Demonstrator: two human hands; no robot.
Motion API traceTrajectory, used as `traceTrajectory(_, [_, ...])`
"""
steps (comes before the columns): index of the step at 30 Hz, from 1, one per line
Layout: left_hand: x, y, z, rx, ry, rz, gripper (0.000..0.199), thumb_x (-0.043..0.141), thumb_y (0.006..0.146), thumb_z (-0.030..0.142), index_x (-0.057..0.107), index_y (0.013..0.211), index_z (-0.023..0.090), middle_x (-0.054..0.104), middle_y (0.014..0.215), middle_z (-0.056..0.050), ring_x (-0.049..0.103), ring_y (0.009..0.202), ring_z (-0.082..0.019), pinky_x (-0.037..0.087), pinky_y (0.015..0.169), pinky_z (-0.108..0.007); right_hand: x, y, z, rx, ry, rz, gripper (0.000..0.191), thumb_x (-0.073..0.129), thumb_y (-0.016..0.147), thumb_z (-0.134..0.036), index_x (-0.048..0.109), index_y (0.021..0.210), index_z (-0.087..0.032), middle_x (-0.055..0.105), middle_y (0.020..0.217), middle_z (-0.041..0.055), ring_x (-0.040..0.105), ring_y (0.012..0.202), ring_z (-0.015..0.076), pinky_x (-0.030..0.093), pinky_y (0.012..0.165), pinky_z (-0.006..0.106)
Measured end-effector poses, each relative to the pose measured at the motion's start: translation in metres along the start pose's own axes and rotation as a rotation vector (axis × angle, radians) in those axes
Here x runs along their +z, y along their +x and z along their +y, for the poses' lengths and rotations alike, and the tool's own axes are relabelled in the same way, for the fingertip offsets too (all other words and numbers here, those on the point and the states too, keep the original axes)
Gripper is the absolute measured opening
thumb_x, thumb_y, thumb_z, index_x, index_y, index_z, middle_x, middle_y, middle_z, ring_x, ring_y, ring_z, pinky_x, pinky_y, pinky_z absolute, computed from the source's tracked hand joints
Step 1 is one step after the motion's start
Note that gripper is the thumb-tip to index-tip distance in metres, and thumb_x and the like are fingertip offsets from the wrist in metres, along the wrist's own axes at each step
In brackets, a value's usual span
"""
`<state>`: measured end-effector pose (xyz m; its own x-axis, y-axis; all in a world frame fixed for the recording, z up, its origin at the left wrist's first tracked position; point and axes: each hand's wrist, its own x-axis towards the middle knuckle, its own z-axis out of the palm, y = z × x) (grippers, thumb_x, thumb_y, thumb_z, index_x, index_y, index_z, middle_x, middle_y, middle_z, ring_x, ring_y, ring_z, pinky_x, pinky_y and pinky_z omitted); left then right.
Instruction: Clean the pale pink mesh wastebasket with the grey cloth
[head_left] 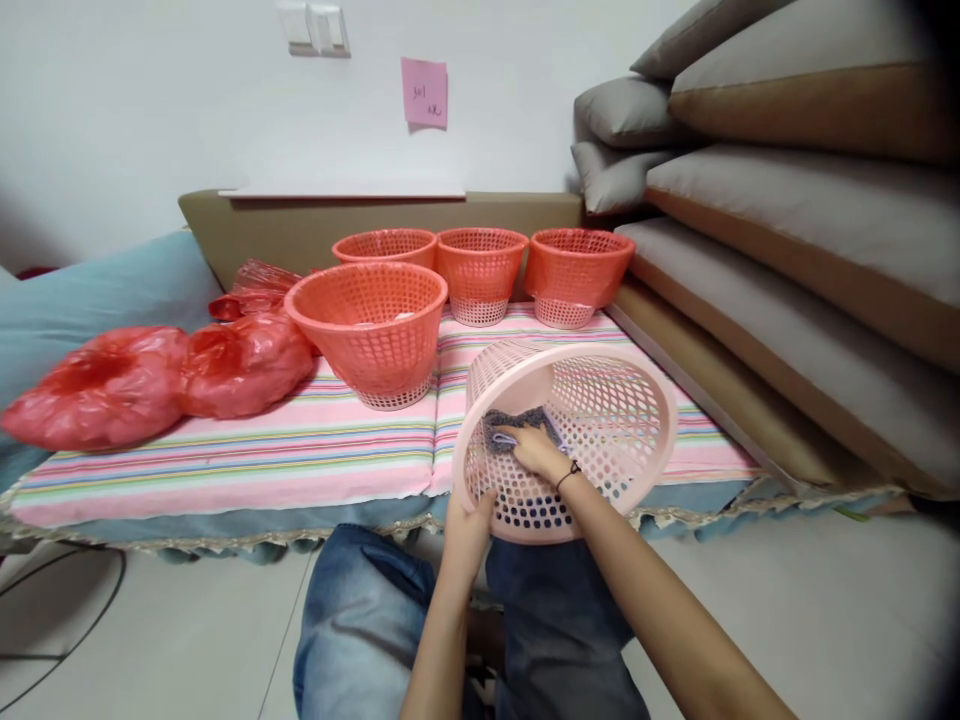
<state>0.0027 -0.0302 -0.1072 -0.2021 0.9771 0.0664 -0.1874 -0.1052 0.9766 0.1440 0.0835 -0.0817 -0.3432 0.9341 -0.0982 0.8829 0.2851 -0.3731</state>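
Note:
A pale pink plastic basket point(664, 420) lies tilted on its side, its wide mouth facing me, at the front of the striped cloth point(360, 455). My left hand point(469, 520) grips the basket's lower left rim, thumb on the inside. Inside the basket, my right hand point(536, 450) presses a dark grey cloth point(551, 415) with a light purple edge against the inner wall, fingers closed on it. A dark band circles the right wrist. Behind stands a larger-looking basket point(367, 345) with a red bag over it.
Three more baskets with red coverings, one of them point(480, 265) in the middle, stand along the back. Red plastic bags point(112, 385) lie at the left. Grey and brown cushions point(795, 230) are piled at the right. My knees are below the seat edge.

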Motion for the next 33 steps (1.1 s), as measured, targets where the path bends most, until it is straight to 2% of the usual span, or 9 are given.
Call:
traceTrajectory(3, [0.001, -0.001, 0.003, -0.009, -0.027, 0.020, 0.065, 0.066, 0.068, 0.027, 0.053, 0.132, 0.019, 0.058, 0.138, -0.012, 0.046, 0.136, -0.030, 0.033, 0.115, -0.044, 0.001, -0.033, -0.006, -0.014, 0.031, -0.007, 0.071, 0.039, 0.077, -0.004, 0.051, 0.141, -0.030, 0.056, 0.141, 0.0014, 0.045, 0.135, 0.0273, 0.024, 0.115, 0.053])
traceTrajectory(9, [0.005, -0.005, 0.021, -0.075, -0.048, 0.005, 0.056, 0.063, 0.065, 0.021, 0.060, 0.120, 0.016, 0.066, 0.126, -0.011, 0.055, 0.127, -0.028, 0.036, 0.113, -0.042, 0.010, -0.110, -0.018, -0.020, 0.133, -0.028, 0.093, 0.036, 0.060, 0.003, 0.045, 0.144, -0.034, 0.045, 0.150, -0.0033, 0.026, 0.146, 0.0311, 0.013, 0.114, 0.067])
traceTrajectory(13, [0.006, -0.006, 0.030, -0.091, -0.048, 0.031, 0.055, 0.062, 0.063, 0.020, 0.062, 0.118, 0.016, 0.067, 0.125, -0.011, 0.058, 0.123, -0.027, 0.037, 0.113, -0.041, 0.015, -0.154, -0.022, -0.009, 0.169, -0.037, 0.094, 0.037, 0.056, 0.003, 0.049, 0.141, -0.037, 0.045, 0.150, -0.0036, 0.022, 0.147, 0.0307, 0.010, 0.115, 0.068])
traceTrajectory(16, [0.008, -0.006, 0.033, -0.088, -0.052, 0.018, 0.053, 0.061, 0.062, 0.020, 0.064, 0.115, 0.017, 0.069, 0.121, -0.010, 0.058, 0.122, -0.026, 0.037, 0.112, -0.040, 0.018, -0.176, -0.018, -0.033, 0.191, -0.077, 0.094, 0.040, 0.054, 0.000, 0.053, 0.137, -0.039, 0.044, 0.150, -0.0033, 0.019, 0.148, 0.0320, 0.008, 0.114, 0.069])
traceTrajectory(19, [0.009, -0.005, 0.035, -0.082, -0.075, -0.002, 0.055, 0.060, 0.060, 0.017, 0.064, 0.115, 0.018, 0.069, 0.120, -0.009, 0.058, 0.123, -0.026, 0.038, 0.111, -0.039, 0.019, -0.187, -0.012, -0.084, 0.198, -0.084, 0.086, 0.041, 0.056, -0.001, 0.059, 0.131, -0.039, 0.044, 0.150, -0.0038, 0.018, 0.148, 0.0330, 0.007, 0.114, 0.070])
traceTrajectory(22, [0.004, -0.003, 0.038, -0.113, -0.082, 0.002, 0.059, 0.057, 0.057, 0.013, 0.064, 0.116, 0.019, 0.069, 0.121, -0.008, 0.057, 0.124, -0.027, 0.039, 0.111, -0.041, 0.013, -0.190, -0.007, -0.076, 0.160, -0.060, 0.084, 0.040, 0.055, 0.001, 0.065, 0.124, -0.039, 0.046, 0.148, -0.0048, 0.021, 0.147, 0.0329, 0.007, 0.114, 0.071])
traceTrajectory(25, [-0.007, -0.003, 0.046, -0.157, -0.044, -0.012, 0.063, 0.057, 0.057, 0.011, 0.064, 0.119, 0.018, 0.068, 0.124, -0.008, 0.057, 0.125, -0.029, 0.038, 0.112, -0.044, 0.001, -0.190, -0.002, -0.025, 0.075, -0.045, 0.082, 0.039, 0.052, 0.003, 0.070, 0.116, -0.037, 0.050, 0.144, -0.0049, 0.025, 0.145, 0.0327, 0.007, 0.115, 0.070])
traceTrajectory(29, [-0.024, -0.001, 0.063, -0.134, 0.024, -0.069, 0.064, 0.061, 0.060, 0.011, 0.063, 0.124, 0.018, 0.065, 0.131, -0.009, 0.055, 0.127, -0.029, 0.032, 0.116, -0.044, -0.011, -0.190, 0.002, -0.010, 0.019, -0.027, 0.079, 0.038, 0.051, 0.005, 0.074, 0.109, -0.036, 0.056, 0.140, -0.0044, 0.029, 0.144, 0.0317, 0.005, 0.117, 0.068])
traceTrajectory(33, [-0.030, 0.002, 0.070, -0.090, 0.042, -0.046, 0.064, 0.068, 0.065, 0.018, 0.059, 0.128, 0.018, 0.065, 0.130, -0.011, 0.055, 0.128, -0.030, 0.035, 0.114, -0.045, -0.017, -0.187, 0.002, -0.057, 0.136, 0.017, 0.086, 0.037, 0.048, 0.004, 0.070, 0.117, -0.036, 0.057, 0.139, -0.0025, 0.033, 0.143, 0.0304, 0.009, 0.116, 0.069])
